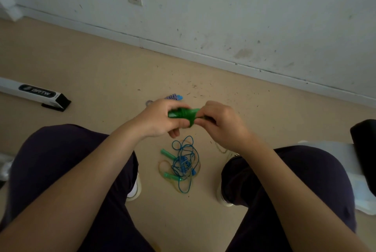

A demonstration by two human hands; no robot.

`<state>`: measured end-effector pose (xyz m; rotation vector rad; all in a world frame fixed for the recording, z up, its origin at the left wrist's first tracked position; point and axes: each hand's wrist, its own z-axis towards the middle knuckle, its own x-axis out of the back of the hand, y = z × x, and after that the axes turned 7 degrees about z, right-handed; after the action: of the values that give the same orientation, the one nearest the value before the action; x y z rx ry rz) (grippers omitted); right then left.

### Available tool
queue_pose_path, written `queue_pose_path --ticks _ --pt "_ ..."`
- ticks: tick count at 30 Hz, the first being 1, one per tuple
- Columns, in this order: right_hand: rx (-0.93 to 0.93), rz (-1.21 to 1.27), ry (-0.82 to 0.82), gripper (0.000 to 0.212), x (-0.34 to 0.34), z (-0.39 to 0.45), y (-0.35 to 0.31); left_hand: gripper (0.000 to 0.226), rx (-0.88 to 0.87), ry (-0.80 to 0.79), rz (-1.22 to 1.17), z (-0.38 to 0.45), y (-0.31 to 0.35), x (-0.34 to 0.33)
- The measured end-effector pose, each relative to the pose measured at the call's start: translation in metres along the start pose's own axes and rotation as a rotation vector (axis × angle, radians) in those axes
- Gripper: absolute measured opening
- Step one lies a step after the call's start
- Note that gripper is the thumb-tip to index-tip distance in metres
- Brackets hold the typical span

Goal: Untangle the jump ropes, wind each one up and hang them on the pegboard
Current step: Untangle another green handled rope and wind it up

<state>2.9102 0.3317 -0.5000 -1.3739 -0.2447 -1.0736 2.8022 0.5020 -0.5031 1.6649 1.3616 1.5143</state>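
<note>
Hands (189, 118) on green bundle (182, 113) — beige floor (101, 72)

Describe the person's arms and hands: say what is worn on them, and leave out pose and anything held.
Both arms are bare to the frame's edge: no sleeves show. The left hand and right hand wear no gloves, and no rings, watch or bracelets show. No markings or cables are on either arm. Below them, the person wears dark trousers and light shoes.
</note>
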Motion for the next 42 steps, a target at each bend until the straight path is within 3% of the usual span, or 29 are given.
queue_pose_path --ticks 5,10,12,15,21,27,32,34,38,42 --pt "-0.069 0.120 0.030 0.011 0.008 -0.001 -0.004 0.038 -0.054 -0.230 0.026 -0.004 0.003 0.003" --pt "-0.238 0.331 0.082 0.039 0.012 0.001 -0.003 0.037 -0.057 -0.381 0.008 -0.011 0.010 -0.011" --pt "-0.257 0.310 0.087 0.040 0.011 0.003 -0.001 0.037 -0.055 -0.399 -0.008 -0.011 0.010 -0.017" --pt "-0.239 0.228 0.108 0.034 0.007 0.003 0.003 0.034 -0.039 -0.329 -0.087 -0.010 0.011 -0.016" --pt "-0.284 0.326 0.176 0.034 0.003 0.004 0.009 0.034 0.014 -0.302 -0.132 -0.010 0.010 -0.016" --pt "-0.304 0.312 0.070 0.030 0.008 0.004 0.011 0.039 0.029 -0.036 -0.111 -0.004 0.003 -0.007" --pt "-0.373 0.164 0.109 0.054 0.006 0.000 0.008 0.036 0.045 0.212 -0.171 0.001 0.003 -0.005" --pt "-0.424 0.170 0.053 0.059 0.009 0.000 0.004 0.035 0.037 0.312 -0.251 0.002 0.002 0.001" --pt "-0.548 0.236 -0.221 0.040 0.011 0.000 -0.003 0.030 -0.034 0.315 -0.348 0.002 0.002 -0.002" --pt "-0.494 0.311 -0.218 0.013 0.005 0.000 -0.004 0.036 -0.067 0.273 -0.382 0.003 0.002 -0.007"
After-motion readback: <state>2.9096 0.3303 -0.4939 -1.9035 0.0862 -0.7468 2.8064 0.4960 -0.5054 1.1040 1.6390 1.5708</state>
